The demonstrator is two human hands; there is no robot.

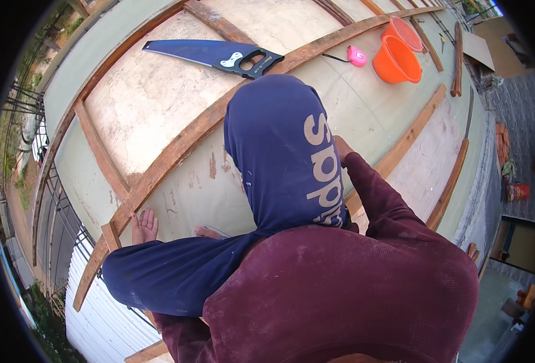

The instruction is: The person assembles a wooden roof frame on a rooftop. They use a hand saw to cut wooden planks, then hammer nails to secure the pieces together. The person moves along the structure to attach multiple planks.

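Observation:
My left hand [145, 227] lies palm up with its fingers apart, its fingertips at the edge of a long wooden strip [183, 134]. A short wooden block [111, 236] joins that strip just left of the hand. My right hand [341, 149] shows only in part beside my raised knee, above the pale panel; its fingers are hidden. A handsaw [189, 52] with a blue blade and dark handle rests across the frame ahead of me. Right of it are a pink tape measure [357, 56] and an orange bucket [397, 62].
A second orange bucket [404, 34] stands behind the first. Wooden strips cross the panels, one [415, 128] to my right. At the left, past the frame's edge, a road [62, 242] and a white corrugated roof [98, 311] lie below. A tiled area [521, 121] is at the far right.

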